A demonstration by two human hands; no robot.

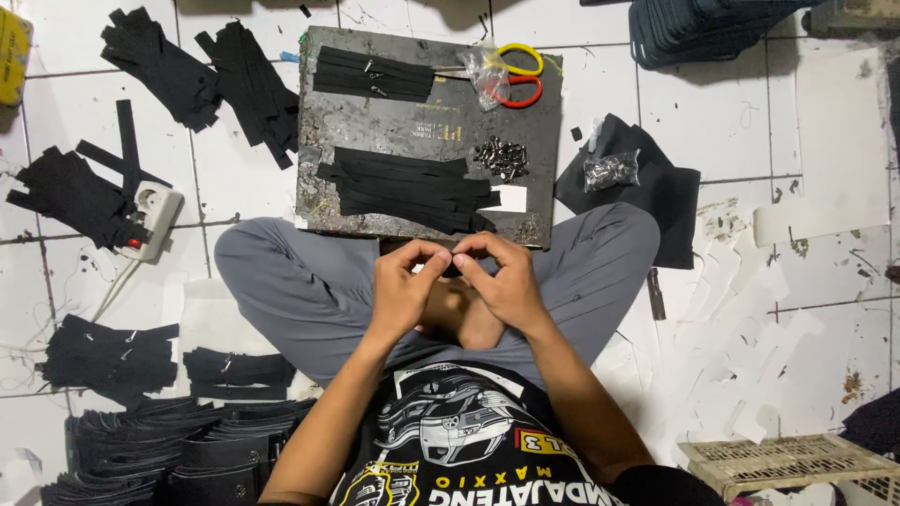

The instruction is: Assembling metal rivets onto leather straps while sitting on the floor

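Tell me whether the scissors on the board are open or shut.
Open. The scissors lie on the dark board with yellow and red handle loops spread apart; the blades are hidden under a clear plastic bag.

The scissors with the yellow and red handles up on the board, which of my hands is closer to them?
Right. Your right hand sits below the scissors, only slightly left of them. Your left hand is level with it but farther left, so farther away. Both hands are well short of the board.

Even bright light from above, white floor tiles (234, 178) almost overexposed on the right, soft short shadows under the dark board (422, 131), black strips without detail, sharp centre, slight wide-angle bending at the edges
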